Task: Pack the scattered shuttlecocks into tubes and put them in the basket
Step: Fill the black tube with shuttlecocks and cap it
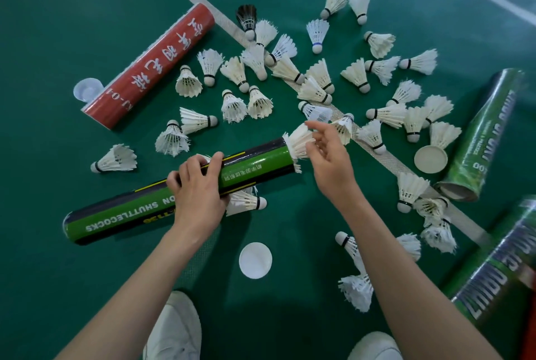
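Meanwhile, left hand (200, 185) grips green tube (179, 194); right hand (327, 153), fingers spread, touches shuttlecock (300, 142) protruding at its mouth.

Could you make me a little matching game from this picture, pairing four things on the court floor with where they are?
Things:
1. red tube
2. black shuttlecock
3. white lid
4. green-and-black tube

Places:
A. held in the left hand
B. far side, on the white line
C. lying at upper left
D. on the floor between the forearms

Pairs: 1-C, 2-B, 3-D, 4-A
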Demonstrator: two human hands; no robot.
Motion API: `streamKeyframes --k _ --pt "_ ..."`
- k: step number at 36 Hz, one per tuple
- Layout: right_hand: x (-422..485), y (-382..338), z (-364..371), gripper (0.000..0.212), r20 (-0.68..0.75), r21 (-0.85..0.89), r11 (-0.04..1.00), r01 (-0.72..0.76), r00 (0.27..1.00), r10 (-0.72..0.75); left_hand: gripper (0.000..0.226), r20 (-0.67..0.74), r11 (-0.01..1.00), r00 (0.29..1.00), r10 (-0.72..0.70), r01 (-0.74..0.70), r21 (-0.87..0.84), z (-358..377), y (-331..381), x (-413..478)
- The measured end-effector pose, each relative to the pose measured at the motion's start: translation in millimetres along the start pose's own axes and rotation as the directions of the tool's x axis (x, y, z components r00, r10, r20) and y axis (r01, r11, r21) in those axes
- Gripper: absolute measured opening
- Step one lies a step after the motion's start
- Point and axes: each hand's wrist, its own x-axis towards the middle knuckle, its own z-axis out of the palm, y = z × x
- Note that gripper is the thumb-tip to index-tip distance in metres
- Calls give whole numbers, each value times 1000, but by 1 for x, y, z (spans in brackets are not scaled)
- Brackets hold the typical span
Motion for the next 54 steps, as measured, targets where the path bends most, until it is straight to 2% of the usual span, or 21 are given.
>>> streamKeyframes --k 4,7,12,16,18,19,21,23,25,28,30,33,38,41,44,48,50,54 --pt "-15 -9 -2 22 -26 127 992 -3 1000 6 75 -35 1000 999 26 -27 -5 -2 7 -8" --pt "-26 -13 -3 26 -37 104 995 5 999 -1 77 -32 1000 999 15 -16 -23 -4 13 -11" --pt "-36 -14 5 31 52 15 1000 -20 998 19 77 12 1000 1000 24 -24 18 -5 32 -4" --pt "-18 -7 -3 37 65 115 991 -71 996 64 77 34 1000 999 17 -17 9 -2 37 6" --pt "-3 -1 -9 37 18 146 985 -87 996 86 76 40 1000 999 17 -17 9 -1 39 13" --pt "6 3 -14 33 -43 113 990 -87 995 92 76 40 1000 999 14 -15 14 -1 40 17" --pt "25 15 -24 27 -155 -114 986 -120 983 102 77 44 999 999 9 -10 31 0 42 24" --pt "44 29 -34 30 -170 -432 871 -235 969 177 77 48 999 999 14 -17 48 1 44 30" --pt "57 38 -40 34 -142 -626 717 -305 950 279 76 53 998 998 27 -31 64 4 46 35" --pt "67 47 -43 43 -68 -776 582 -242 950 305 77 66 997 997 37 -41 71 9 49 41" --pt "71 53 -42 54 -35 -811 541 -222 941 335 78 82 997 996 33 -39 72 12 50 44" --pt "73 59 -39 64 -32 -773 581 -254 931 365 79 95 997 995 19 -25 67 14 49 46" --pt "65 52 -42 67 -175 -604 757 -251 968 182 79 92 998 996 2 -8 63 14 45 47" --pt "55 44 -46 60 -261 -472 847 -243 957 130 79 85 998 996 -6 1 57 13 41 44" --pt "39 35 -49 42 -296 -261 937 -232 943 151 77 69 999 998 -5 2 40 12 38 39" --pt "15 20 -48 15 -155 63 973 -222 961 229 75 46 1000 999 15 -16 23 9 33 29" --pt "6 14 -45 12 -84 91 977 -191 976 199 75 31 999 999 32 -32 12 8 30 23" --pt "-2 7 -38 29 31 1 983 -182 983 182 76 2 998 998 66 -66 -5 4 31 10"
